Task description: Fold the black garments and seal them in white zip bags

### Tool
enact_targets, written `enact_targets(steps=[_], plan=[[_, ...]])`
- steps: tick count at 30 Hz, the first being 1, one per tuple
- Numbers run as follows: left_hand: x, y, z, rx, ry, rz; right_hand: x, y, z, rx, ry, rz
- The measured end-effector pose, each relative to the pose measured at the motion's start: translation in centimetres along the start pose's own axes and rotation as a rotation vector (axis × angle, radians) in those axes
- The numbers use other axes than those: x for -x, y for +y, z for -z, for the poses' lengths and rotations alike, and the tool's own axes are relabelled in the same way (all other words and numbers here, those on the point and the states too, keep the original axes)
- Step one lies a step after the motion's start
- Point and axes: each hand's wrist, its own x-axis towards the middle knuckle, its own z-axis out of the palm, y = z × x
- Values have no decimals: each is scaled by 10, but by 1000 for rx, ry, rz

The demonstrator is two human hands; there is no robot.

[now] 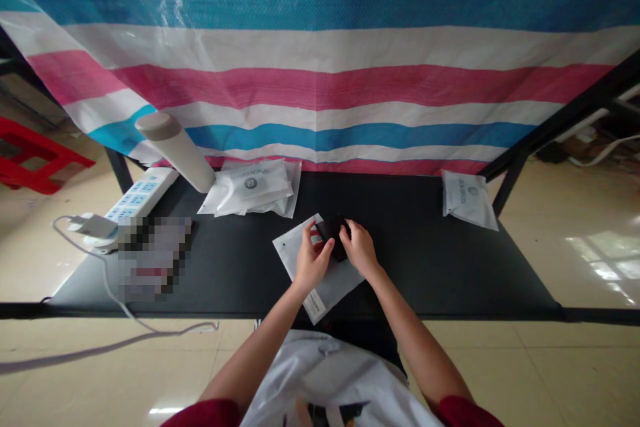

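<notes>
A small flat black item (332, 229), too dark to name more exactly, is held between my two hands above the middle of the table. The fingers and thumb of my left hand (313, 257) grip its left side. On its right side, the fingers of my right hand (359, 246) are closed on it. Beneath both hands lies a frosted white plastic bag (293, 245), flat on the black table (420, 267), with a white printed label (315, 305) at its near corner. My fingers hide part of the black item.
Several frosted bags (250, 188) lie stacked at the back left, beside a leaning-looking white bottle (180, 153). A power strip (145, 197) with a plugged-in charger (95, 225) and cable, plus a blurred-out object (157, 257), occupy the left. Another bag (469, 199) lies far right. A striped sheet (320, 87) hangs behind.
</notes>
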Motion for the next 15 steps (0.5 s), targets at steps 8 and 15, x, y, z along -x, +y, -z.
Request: enact_targets(steps=[8, 15], plan=[[-2, 23, -8, 118, 109, -22, 25, -10, 8, -452, 161, 97], [17, 39, -1, 95, -104, -76, 43, -1, 22, -1028, -253, -120]])
